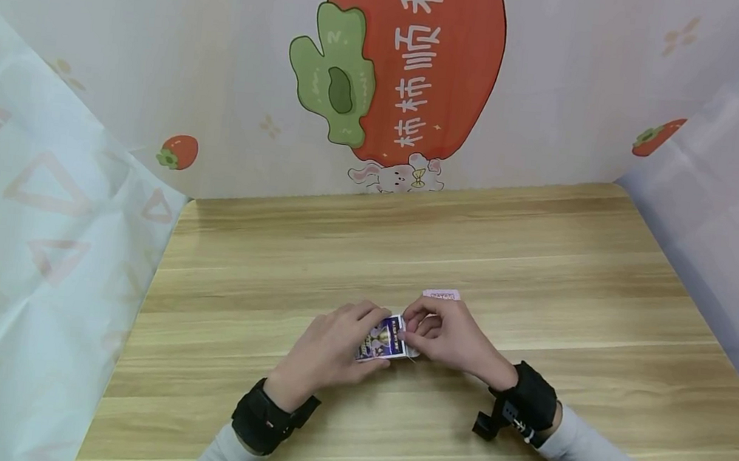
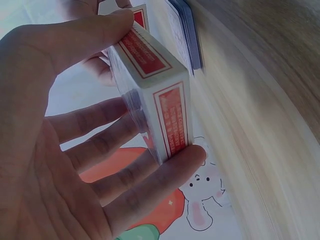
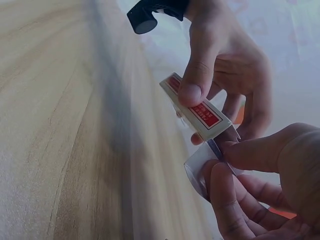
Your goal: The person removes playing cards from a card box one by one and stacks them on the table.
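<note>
1. Card box (image 1: 386,340), one, printed, red panels on its narrow sides: on the table's near half, about mid-width, between the two hands.
2. Left hand (image 1: 332,342): grasping the box, thumb along the near narrow side, fingertips on the far one. Gripped by its edges, the box seems steadied this way, its right end left free.
3. Right hand (image 1: 445,336): thumb and forefinger pinching at the box's right end, apparently so placed to work at the opening while the other hand braces.
4. Pale flap (image 3: 196,167): bent outward at that end, beside the right fingers.
5. Stack of what look like cards (image 1: 441,294): on the table (image 1: 274,251), just beyond the right hand; perhaps set aside there to stay within reach.
6. Hidden: the stack's near part, behind the right hand; much of the box's left end, under the left hand.
7. Hard to make out: whether the right fingertips pinch flap or card; what remains inside the box; whether its underside touches the table; the small lettering.
</note>
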Demonstrator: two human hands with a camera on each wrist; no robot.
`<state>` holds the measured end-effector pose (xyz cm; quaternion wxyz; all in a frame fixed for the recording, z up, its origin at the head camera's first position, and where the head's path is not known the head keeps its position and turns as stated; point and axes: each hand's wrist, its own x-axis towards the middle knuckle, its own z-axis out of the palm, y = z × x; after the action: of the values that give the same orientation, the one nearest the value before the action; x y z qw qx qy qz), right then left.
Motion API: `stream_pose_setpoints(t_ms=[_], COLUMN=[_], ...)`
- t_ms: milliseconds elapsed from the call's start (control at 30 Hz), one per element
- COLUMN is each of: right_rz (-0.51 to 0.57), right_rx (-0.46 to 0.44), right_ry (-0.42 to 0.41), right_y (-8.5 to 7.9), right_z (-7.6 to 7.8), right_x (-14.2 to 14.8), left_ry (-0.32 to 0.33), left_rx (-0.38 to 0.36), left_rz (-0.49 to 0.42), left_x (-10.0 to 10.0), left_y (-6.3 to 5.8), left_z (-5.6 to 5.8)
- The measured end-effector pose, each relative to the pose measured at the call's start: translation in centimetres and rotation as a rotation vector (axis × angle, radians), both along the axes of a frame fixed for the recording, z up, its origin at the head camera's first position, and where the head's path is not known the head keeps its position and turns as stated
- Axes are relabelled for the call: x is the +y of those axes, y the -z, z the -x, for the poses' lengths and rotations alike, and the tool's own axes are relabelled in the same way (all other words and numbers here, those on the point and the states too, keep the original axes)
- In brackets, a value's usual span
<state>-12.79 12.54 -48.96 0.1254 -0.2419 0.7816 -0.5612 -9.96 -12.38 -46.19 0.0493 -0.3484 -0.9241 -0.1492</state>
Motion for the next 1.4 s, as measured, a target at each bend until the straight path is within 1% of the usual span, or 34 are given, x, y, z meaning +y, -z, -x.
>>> stream_pose_setpoints(t_ms=[133,233,400,633,800,933,1067,1167,1400], right_rz=[-0.008,0.001,0.037,0.040,0.061,0.068,0.078,0.087,0.062], right_rx=[0.004,-0.018,-0.118,-0.231,-0.303,-0.311,-0.279,-0.274,-0.266], right_ry=[0.007,0.009,0.003,0.051,0.075,0.121,0.142,0.138,0.130], right_y=[0.1,0.2,0.0,-0.4,-0.9,-1.4,-1.8,-2.0,-2.1], right_z=[0.2,0.3,0.4,1.1,1.9,2.6,3.4,3.9,4.6], right_x=[0.1,0.3,0.6,1.3,2.5,3.5,4.5,5.3,6.7], left_ry=[-0.008,-0.010,-0.015,-0.041,-0.062,-0.078,-0.096,-0.106,-0.113], left_rx=[-0.004,-0.001,-0.001,-0.011,-0.038,-0.065,-0.071,-0.074,-0.087], left_rz=[0.004,0.003,0.007,0.023,0.023,0.013,0.013,0.017,0.017], left_x=[-0.1,-0.2,-0.4,-0.6,-0.9,-1.2,-1.6,-1.8,-1.9], left_y=[0.1,0.1,0.1,-0.2,-0.3,-0.3,-0.4,-0.3,-0.3], left_z=[0.1,0.2,0.3,0.4,0.7,0.9,1.1,1.2,1.3])
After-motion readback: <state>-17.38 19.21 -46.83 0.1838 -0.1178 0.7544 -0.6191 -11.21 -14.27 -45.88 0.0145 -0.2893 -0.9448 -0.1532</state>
